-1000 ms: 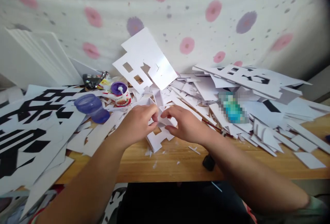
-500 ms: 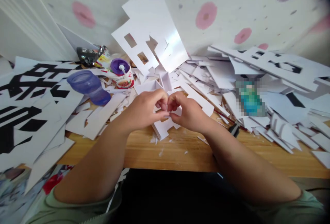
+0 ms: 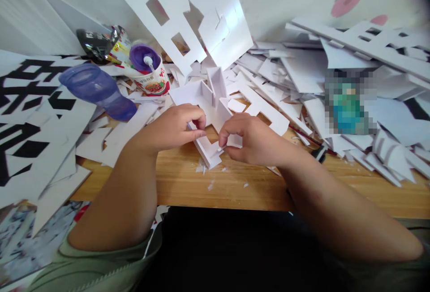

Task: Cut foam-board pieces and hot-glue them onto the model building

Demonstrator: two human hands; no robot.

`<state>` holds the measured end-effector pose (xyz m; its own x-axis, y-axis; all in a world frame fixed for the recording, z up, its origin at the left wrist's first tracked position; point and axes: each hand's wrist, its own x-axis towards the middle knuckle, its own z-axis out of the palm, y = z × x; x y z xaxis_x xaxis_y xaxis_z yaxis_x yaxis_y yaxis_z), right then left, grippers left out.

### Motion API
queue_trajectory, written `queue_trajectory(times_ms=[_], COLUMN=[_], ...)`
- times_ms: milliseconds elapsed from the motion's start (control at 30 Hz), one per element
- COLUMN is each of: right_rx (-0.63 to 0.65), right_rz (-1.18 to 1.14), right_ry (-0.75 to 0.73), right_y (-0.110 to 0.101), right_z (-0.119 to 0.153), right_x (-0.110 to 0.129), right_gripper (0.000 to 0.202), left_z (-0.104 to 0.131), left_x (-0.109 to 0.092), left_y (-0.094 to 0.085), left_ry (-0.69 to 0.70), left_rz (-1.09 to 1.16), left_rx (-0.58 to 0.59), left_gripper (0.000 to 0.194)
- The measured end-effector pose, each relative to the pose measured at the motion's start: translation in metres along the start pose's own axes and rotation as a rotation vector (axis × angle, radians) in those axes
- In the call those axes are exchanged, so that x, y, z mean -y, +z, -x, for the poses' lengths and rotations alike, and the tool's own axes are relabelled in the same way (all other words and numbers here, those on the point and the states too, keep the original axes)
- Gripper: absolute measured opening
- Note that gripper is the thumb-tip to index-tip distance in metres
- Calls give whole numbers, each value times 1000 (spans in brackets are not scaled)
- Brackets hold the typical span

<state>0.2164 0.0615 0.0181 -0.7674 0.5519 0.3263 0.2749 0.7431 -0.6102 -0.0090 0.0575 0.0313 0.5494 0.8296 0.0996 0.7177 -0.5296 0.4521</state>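
Note:
A white board structure [image 3: 211, 112] with upright walls lies at the middle of the wooden table. My left hand [image 3: 178, 126] is at its left wall, fingers curled and thumb close to the index finger, closed on the wall's edge. Over the structure's front right part is my right hand [image 3: 250, 137]. Its thumb and index finger are pinched on a small white strip [image 3: 220, 150], just above the front edge. A gap separates the two hands. The curled fingers partly hide the structure.
A large cut-out white board [image 3: 215, 19] leans behind. At the left are a purple bottle [image 3: 97, 88], a paper cup [image 3: 152, 81] with a purple container [image 3: 139, 57], and black-patterned sheets [image 3: 43, 104]. White scraps [image 3: 309, 70] pile up at the right, near a black-handled tool [image 3: 319, 153].
My hands have moved apart, uncovering more of the white structure between them. The view has tilted down, and the objects at the back appear higher.

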Motion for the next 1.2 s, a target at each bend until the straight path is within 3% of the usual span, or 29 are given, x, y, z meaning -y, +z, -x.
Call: queue_trajectory(times_ms=[333,567,1200], right_rx=[114,172,137], right_rz=[105,115,106], right_ry=[52,83,79], right_y=[5,8,18], right_z=[0,-1,-1], right_x=[9,11,10], right_gripper=[12,12,10], left_z=[0,-1,-2], left_x=[0,2,2], left_y=[2,3,2], left_ry=[-60,-31,-22], left_rz=[-15,-28,-8], left_rx=[6,10,25], left_gripper=[11,12,11])
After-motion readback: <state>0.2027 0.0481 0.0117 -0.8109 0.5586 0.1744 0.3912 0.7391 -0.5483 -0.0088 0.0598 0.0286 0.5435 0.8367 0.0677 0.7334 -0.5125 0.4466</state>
